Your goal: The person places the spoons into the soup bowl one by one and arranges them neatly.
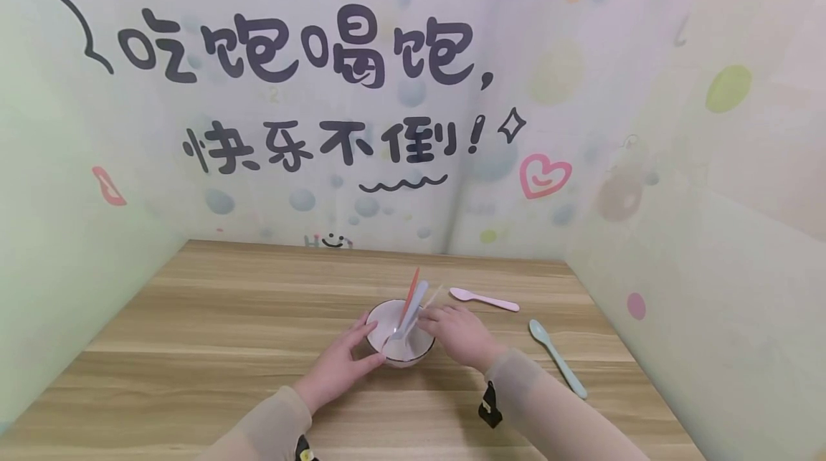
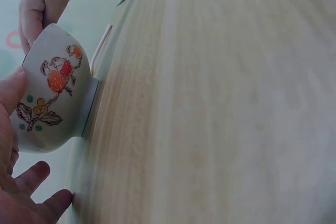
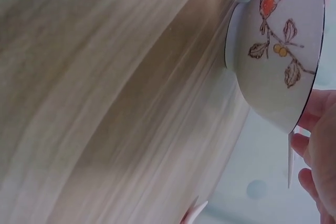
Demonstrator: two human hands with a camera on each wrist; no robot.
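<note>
On the table (image 1: pixel 193 346) sits the bowl (image 3: pixel 281 72). My left grip (image 1: pixel 338 364) half-curls round it; my right grip (image 1: pixel 461 334) bends over its edge, holding I can't tell what. It looks hard, breakable: hold both sides.

Both hands (image 2: pixel 18 198) are at a fruit-painted white bowl (image 2: pixel 55 87) standing upright on the wood-grained table (image 2: pixel 205 108).
</note>
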